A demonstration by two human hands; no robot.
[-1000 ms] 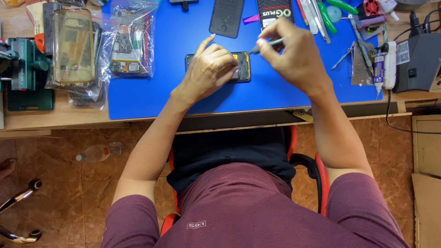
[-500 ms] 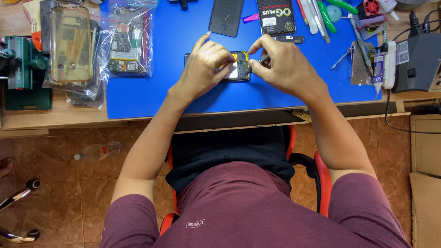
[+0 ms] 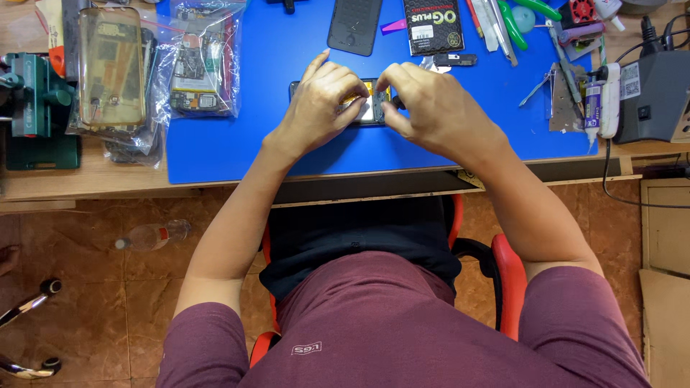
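Hands meet over an opened phone (image 3: 370,108) lying flat on the blue mat (image 3: 287,144), near the middle of the counter (image 3: 86,183). The left hand (image 3: 323,100) rests on the phone's left half, its fingers (image 3: 345,82) curled down over the body and pressing it to the mat. The right hand (image 3: 424,104) comes in from the other side, its thumb and forefinger pinched close together at a small part on the phone's exposed inside, where yellow and pale patches show between the two hands. What exactly sits in that pinch is too small to tell.

Just beyond the hands lie a dark phone back cover (image 3: 355,25) and a black flat package (image 3: 433,25), with a small black strip (image 3: 454,60) beside it. To the left, clear plastic bags (image 3: 198,61) hold circuit boards, and a phone in a yellowed case (image 3: 110,65) lies beside a green vise (image 3: 36,100). To the right, tweezers and metal tools (image 3: 557,90) lie near a glue tube (image 3: 593,108) and a dark grey station box (image 3: 650,97). Below the counter edge, a plastic bottle (image 3: 152,235) lies on the tiled floor (image 3: 86,287), and the person sits in a red and black chair (image 3: 507,269).
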